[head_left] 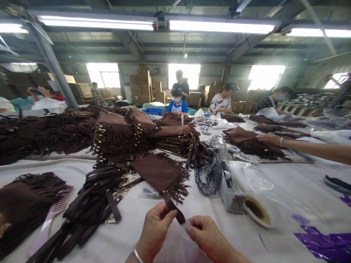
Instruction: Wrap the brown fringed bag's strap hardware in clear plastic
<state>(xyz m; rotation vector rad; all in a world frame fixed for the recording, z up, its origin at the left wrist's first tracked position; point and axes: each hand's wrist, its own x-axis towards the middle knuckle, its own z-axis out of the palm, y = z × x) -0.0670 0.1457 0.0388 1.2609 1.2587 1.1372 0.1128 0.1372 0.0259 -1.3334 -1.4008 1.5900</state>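
Note:
A dark brown strap loop (179, 215) is pinched by my left hand (155, 228), between thumb and fingers. At the strap's lower end, my right hand (207, 232) is closed on a small translucent plastic piece (187, 224). The strap runs up to the corner of a brown fringed bag (157, 171) lying flat just beyond my hands. A heap of dark straps with gold clasps (90, 204) lies to the left. Beside it is a pale pink comb (49, 221). To the right stands a grey tape dispenser (231, 193).
Stacked fringed bags (117, 128) cover the back left. A tape roll (257, 212), patterned fabric (210, 168) and purple plastic (323, 241) lie on the right. A co-worker's arm (309, 146) reaches in from the right; another fringed bag (19, 201) is at left.

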